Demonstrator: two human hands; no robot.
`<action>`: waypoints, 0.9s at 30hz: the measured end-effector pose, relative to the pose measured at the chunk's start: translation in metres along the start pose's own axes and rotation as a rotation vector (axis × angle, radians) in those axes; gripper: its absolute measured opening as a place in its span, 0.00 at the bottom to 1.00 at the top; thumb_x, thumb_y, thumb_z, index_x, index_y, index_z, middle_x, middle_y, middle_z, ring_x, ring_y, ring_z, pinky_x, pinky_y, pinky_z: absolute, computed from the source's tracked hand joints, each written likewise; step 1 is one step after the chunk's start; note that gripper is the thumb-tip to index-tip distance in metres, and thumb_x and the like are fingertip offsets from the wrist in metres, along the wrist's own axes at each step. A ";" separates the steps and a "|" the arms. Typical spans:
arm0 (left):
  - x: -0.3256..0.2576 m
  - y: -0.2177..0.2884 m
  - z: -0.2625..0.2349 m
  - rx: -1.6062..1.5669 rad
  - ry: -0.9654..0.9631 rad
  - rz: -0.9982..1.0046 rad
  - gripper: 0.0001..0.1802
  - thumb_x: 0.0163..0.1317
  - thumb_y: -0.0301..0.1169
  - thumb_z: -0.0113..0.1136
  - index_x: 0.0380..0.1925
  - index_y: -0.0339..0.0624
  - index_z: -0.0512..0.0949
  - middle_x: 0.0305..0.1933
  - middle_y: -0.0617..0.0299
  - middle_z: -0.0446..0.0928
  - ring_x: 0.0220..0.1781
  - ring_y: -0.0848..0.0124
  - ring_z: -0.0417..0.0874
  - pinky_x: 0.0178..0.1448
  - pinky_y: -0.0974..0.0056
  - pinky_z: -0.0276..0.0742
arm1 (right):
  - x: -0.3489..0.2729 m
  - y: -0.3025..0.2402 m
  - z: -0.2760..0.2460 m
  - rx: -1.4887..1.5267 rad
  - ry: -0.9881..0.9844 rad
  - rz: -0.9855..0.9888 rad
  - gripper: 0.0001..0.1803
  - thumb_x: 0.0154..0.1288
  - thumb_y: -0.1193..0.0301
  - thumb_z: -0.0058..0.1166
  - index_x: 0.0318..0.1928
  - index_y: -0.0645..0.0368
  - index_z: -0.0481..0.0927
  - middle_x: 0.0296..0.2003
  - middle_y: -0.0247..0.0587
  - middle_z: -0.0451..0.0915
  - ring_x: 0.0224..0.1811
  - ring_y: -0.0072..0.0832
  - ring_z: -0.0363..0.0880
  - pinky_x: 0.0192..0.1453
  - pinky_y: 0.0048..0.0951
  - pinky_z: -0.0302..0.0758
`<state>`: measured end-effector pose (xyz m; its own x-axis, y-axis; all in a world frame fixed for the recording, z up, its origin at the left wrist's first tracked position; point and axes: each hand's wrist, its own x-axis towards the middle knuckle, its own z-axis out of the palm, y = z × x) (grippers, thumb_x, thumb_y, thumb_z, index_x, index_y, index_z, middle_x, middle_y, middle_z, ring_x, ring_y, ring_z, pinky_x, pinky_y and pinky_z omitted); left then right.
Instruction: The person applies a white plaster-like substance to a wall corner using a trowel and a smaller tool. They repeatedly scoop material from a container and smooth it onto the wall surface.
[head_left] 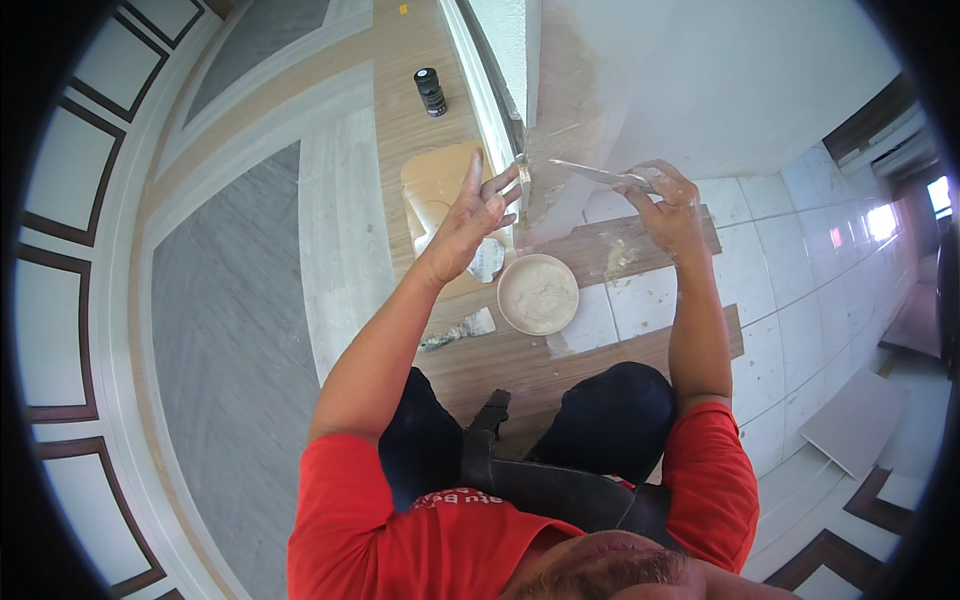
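My right hand (672, 207), dusted with white, is closed round a putty knife (592, 173). Its long thin blade points left toward the end of a white wall. My left hand (466, 222) is raised beside the wall's edge (522, 172), fingers spread and fingertips at or very near that edge; whether they touch cannot be told. Below and between the hands sits a round bowl (540, 292) of pale, paste-like filler. A second, smeared scraper (460, 330) lies on the wood-look floor to the bowl's left. Close to my left wrist is a crumpled white piece (487, 260).
A tan sheet (420, 195) lies left of the wall end, with a dark bottle (430, 92) standing beyond it. Wood-look planks (620, 245) rest over white tiles (760, 255), with crumbs of filler on them. A loose grey panel (855, 420) is at the right.
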<state>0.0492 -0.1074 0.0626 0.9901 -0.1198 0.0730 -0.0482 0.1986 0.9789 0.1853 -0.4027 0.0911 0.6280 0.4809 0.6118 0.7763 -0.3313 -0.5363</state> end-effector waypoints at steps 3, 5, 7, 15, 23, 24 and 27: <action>-0.002 0.000 -0.002 0.017 0.000 0.008 0.65 0.74 0.66 0.54 0.83 0.50 0.17 0.89 0.36 0.43 0.88 0.40 0.52 0.84 0.41 0.59 | 0.015 -0.027 0.009 0.029 0.000 0.052 0.09 0.63 0.72 0.74 0.43 0.60 0.91 0.35 0.42 0.86 0.35 0.36 0.83 0.38 0.32 0.78; -0.001 -0.003 -0.003 0.017 -0.004 0.013 0.64 0.75 0.65 0.53 0.83 0.50 0.17 0.89 0.37 0.43 0.88 0.41 0.51 0.84 0.41 0.60 | 0.023 -0.037 0.014 0.101 -0.001 0.076 0.09 0.63 0.72 0.74 0.43 0.60 0.91 0.35 0.42 0.86 0.34 0.35 0.82 0.37 0.33 0.78; -0.001 -0.004 -0.002 0.015 -0.010 0.017 0.64 0.75 0.65 0.53 0.83 0.51 0.18 0.89 0.37 0.43 0.89 0.41 0.51 0.84 0.41 0.60 | 0.027 -0.039 0.015 0.118 -0.003 0.075 0.10 0.63 0.72 0.73 0.44 0.60 0.91 0.35 0.42 0.86 0.33 0.34 0.82 0.37 0.34 0.77; -0.002 -0.003 0.001 0.019 -0.008 0.013 0.62 0.76 0.65 0.52 0.84 0.53 0.18 0.90 0.39 0.41 0.89 0.42 0.50 0.84 0.41 0.60 | 0.031 -0.042 0.010 0.043 -0.088 0.120 0.10 0.65 0.72 0.73 0.46 0.59 0.92 0.34 0.42 0.85 0.33 0.33 0.82 0.37 0.34 0.77; -0.004 -0.001 0.004 0.027 -0.020 0.017 0.62 0.75 0.66 0.52 0.84 0.55 0.18 0.90 0.39 0.40 0.89 0.42 0.48 0.83 0.40 0.60 | 0.027 -0.037 0.010 0.123 0.172 0.151 0.09 0.66 0.76 0.70 0.46 0.63 0.92 0.41 0.41 0.90 0.41 0.25 0.86 0.45 0.29 0.81; -0.004 -0.001 0.003 0.032 -0.018 0.016 0.62 0.75 0.66 0.52 0.84 0.55 0.18 0.90 0.39 0.40 0.90 0.42 0.48 0.83 0.40 0.61 | 0.027 -0.037 0.008 0.130 0.180 0.189 0.09 0.67 0.76 0.70 0.46 0.64 0.91 0.41 0.41 0.90 0.42 0.24 0.86 0.46 0.29 0.81; -0.002 -0.004 0.001 0.027 -0.012 0.014 0.63 0.75 0.66 0.52 0.84 0.54 0.18 0.90 0.39 0.39 0.90 0.42 0.48 0.83 0.40 0.60 | 0.025 -0.027 0.010 0.199 0.255 0.268 0.09 0.67 0.75 0.71 0.45 0.67 0.91 0.41 0.42 0.91 0.41 0.21 0.85 0.47 0.28 0.80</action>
<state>0.0472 -0.1085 0.0589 0.9876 -0.1293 0.0894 -0.0662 0.1739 0.9825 0.1792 -0.3741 0.1152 0.8193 0.1747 0.5461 0.5734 -0.2423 -0.7826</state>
